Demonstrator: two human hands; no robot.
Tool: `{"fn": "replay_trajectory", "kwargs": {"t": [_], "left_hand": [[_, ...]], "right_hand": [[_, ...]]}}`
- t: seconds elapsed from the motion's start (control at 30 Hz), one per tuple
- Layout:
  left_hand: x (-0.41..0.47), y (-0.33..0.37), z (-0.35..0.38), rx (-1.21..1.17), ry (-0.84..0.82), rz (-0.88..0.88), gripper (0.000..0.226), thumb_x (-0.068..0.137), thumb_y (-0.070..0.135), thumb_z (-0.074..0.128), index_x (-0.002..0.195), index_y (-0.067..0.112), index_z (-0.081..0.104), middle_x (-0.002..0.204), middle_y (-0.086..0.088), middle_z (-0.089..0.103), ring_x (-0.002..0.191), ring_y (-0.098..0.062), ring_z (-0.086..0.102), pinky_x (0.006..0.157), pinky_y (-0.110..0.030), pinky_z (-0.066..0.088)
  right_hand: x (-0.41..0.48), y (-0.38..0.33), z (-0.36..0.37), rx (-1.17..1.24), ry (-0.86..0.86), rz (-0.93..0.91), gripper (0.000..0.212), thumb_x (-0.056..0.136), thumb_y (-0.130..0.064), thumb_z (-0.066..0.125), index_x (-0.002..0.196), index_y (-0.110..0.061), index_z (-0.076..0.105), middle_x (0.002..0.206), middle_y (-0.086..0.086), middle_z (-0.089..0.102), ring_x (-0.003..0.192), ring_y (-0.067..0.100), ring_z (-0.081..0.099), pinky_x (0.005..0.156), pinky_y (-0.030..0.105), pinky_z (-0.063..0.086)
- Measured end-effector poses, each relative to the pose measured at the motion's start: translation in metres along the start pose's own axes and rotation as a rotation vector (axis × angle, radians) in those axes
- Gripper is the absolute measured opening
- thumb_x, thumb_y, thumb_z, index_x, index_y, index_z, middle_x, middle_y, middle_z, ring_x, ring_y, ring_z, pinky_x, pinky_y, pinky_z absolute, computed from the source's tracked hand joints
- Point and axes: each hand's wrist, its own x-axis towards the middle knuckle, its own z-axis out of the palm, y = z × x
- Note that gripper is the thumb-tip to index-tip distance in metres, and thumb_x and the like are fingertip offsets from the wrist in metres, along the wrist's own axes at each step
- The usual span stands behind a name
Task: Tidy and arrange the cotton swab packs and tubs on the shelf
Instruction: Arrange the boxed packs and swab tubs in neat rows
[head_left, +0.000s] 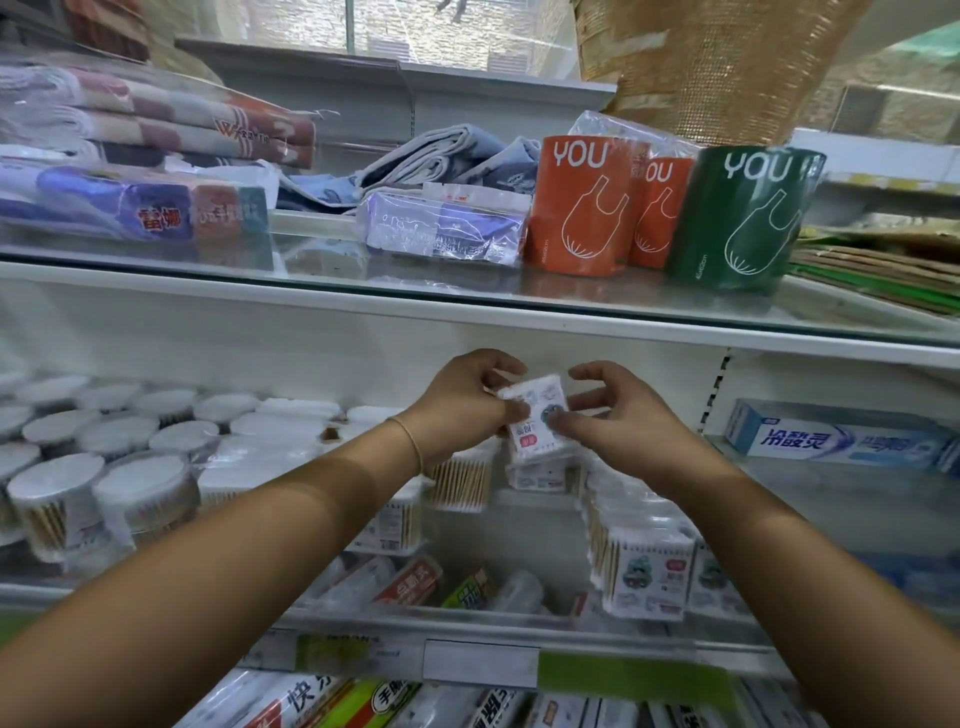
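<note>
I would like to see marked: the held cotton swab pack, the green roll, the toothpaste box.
cotton swab pack (535, 400), head view, on its printed front.
green roll (748, 223), head view, on its side wall.
toothpaste box (836, 441), head view, on its front face.

We see the small white square cotton swab pack (535, 410) only in part. The fingers of the left hand (467, 400) pinch and cover its left edge, and the thumb of the right hand (613, 421) covers its lower right corner. Its label print is too small for us to read. The round clear plastic swab tubs (57, 499) run off the left edge. The blue-and-white toothpaste box (831, 441) is cut by the right edge. The left forearm hides part of the flat clear swab packs (395, 525).
</note>
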Motion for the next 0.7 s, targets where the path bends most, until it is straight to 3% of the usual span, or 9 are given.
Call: {"fn": "replay_trajectory", "kwargs": {"t": [0.1, 0.2, 0.27, 0.33, 0.4, 0.53, 0.6, 0.7], "left_hand": [[0.000, 0.001, 0.003, -0.124, 0.050, -0.040, 0.036, 0.083, -0.006, 0.069, 0.114, 0.012, 0.061, 0.102, -0.018, 0.061, 0.088, -0.034, 0.069, 0.076, -0.046, 0.061], [0.001, 0.005, 0.006, -0.251, 0.059, -0.094, 0.033, 0.085, -0.007, 0.066, 0.115, 0.006, 0.058, 0.110, -0.022, 0.063, 0.089, -0.033, 0.070, 0.073, -0.041, 0.062], [0.004, 0.004, 0.006, -0.200, 0.045, -0.097, 0.031, 0.084, -0.002, 0.068, 0.112, 0.007, 0.057, 0.107, -0.018, 0.065, 0.088, -0.030, 0.070, 0.076, -0.041, 0.061], [0.006, 0.002, 0.002, 0.025, 0.020, -0.062, 0.028, 0.081, 0.008, 0.075, 0.103, 0.012, 0.058, 0.094, -0.007, 0.067, 0.082, -0.021, 0.069, 0.072, -0.032, 0.060], [0.003, 0.001, -0.002, 0.260, -0.008, -0.041, 0.030, 0.079, 0.018, 0.080, 0.100, 0.017, 0.058, 0.088, 0.003, 0.065, 0.078, -0.014, 0.064, 0.065, -0.020, 0.050], [-0.001, -0.006, -0.004, 0.524, -0.043, 0.066, 0.071, 0.077, 0.032, 0.081, 0.137, 0.025, 0.045, 0.115, 0.003, 0.059, 0.097, -0.016, 0.058, 0.082, -0.021, 0.045], [-0.002, -0.010, -0.002, 0.620, -0.070, 0.153, 0.064, 0.079, 0.032, 0.079, 0.135, 0.025, 0.051, 0.119, 0.004, 0.060, 0.100, -0.012, 0.057, 0.085, -0.021, 0.045], [0.000, -0.016, 0.004, 0.758, -0.125, 0.189, 0.045, 0.081, 0.031, 0.076, 0.123, 0.024, 0.061, 0.113, 0.004, 0.066, 0.100, -0.014, 0.061, 0.087, -0.026, 0.048]], "right_hand": [[0.004, -0.001, 0.001, 0.058, 0.010, 0.088, 0.065, 0.080, -0.026, 0.081, 0.135, -0.027, 0.044, 0.101, 0.001, 0.065, 0.084, 0.012, 0.067, 0.063, 0.020, 0.049], [0.012, -0.001, 0.002, 0.278, 0.049, 0.132, 0.061, 0.076, -0.011, 0.083, 0.128, -0.014, 0.052, 0.101, 0.011, 0.072, 0.087, 0.026, 0.073, 0.079, 0.040, 0.059], [0.015, -0.001, 0.000, 0.401, 0.092, 0.115, 0.056, 0.073, 0.001, 0.082, 0.121, -0.010, 0.056, 0.100, 0.015, 0.073, 0.085, 0.029, 0.074, 0.079, 0.042, 0.060], [0.017, 0.000, -0.003, 0.411, 0.148, 0.076, 0.055, 0.069, 0.005, 0.083, 0.116, -0.009, 0.057, 0.099, 0.016, 0.072, 0.086, 0.029, 0.073, 0.078, 0.040, 0.060], [0.018, 0.004, -0.004, 0.329, 0.164, 0.034, 0.046, 0.067, 0.003, 0.085, 0.106, -0.009, 0.062, 0.095, 0.011, 0.073, 0.087, 0.026, 0.073, 0.077, 0.038, 0.059], [0.017, 0.010, -0.006, -0.019, 0.058, -0.059, 0.024, 0.078, -0.002, 0.078, 0.094, -0.019, 0.072, 0.090, -0.001, 0.075, 0.081, 0.013, 0.073, 0.070, 0.027, 0.058], [0.017, 0.012, -0.005, -0.196, -0.013, -0.089, 0.026, 0.078, -0.005, 0.079, 0.096, -0.024, 0.074, 0.090, -0.005, 0.074, 0.082, 0.010, 0.071, 0.074, 0.029, 0.058], [0.019, 0.016, 0.003, -0.388, -0.090, -0.116, 0.041, 0.073, -0.008, 0.082, 0.110, -0.022, 0.072, 0.100, -0.007, 0.070, 0.090, 0.007, 0.066, 0.075, 0.014, 0.049]]}}
